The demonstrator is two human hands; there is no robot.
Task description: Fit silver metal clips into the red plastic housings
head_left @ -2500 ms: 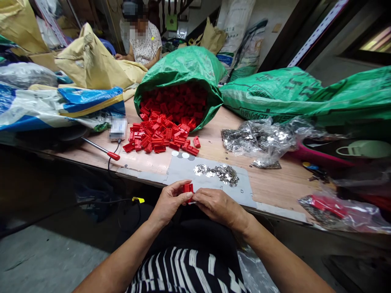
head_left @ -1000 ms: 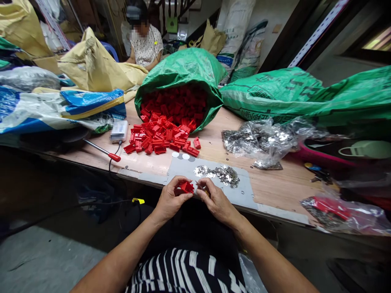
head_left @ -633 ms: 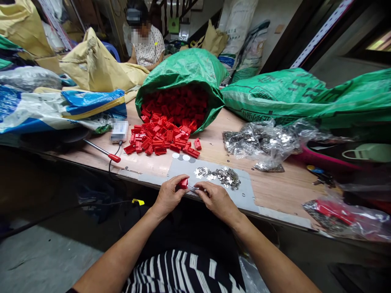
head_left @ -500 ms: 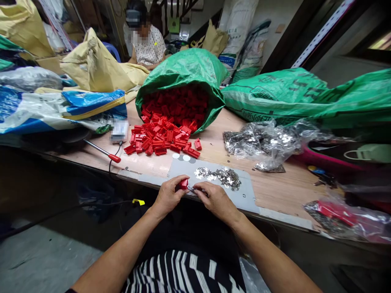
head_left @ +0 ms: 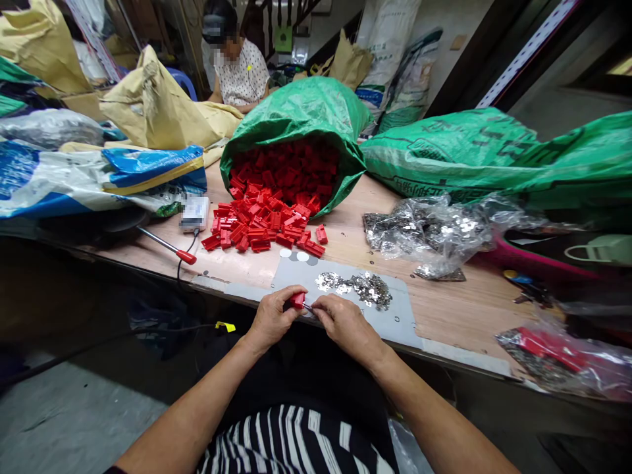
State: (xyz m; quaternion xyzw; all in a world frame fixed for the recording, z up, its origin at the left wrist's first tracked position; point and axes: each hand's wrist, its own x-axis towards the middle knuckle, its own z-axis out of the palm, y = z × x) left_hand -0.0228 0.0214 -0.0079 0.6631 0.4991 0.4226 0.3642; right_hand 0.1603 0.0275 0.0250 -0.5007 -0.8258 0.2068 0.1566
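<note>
At the near edge of the wooden table [head_left: 459,309], the left hand [head_left: 273,319] had its thumb and fingers closed round a small red plastic piece [head_left: 297,301], while the right hand [head_left: 348,327], just beside it, pinched a slim metal item [head_left: 309,307] between thumb and fingertips, its tip at that piece, though I couldn't make out what it was. Just beyond them, shiny metal bits [head_left: 372,289] lay heaped on a grey mat [head_left: 402,322], and farther back more red parts [head_left: 259,227] spilled from a green sack [head_left: 306,102], with another person [head_left: 241,76] behind it.
</note>
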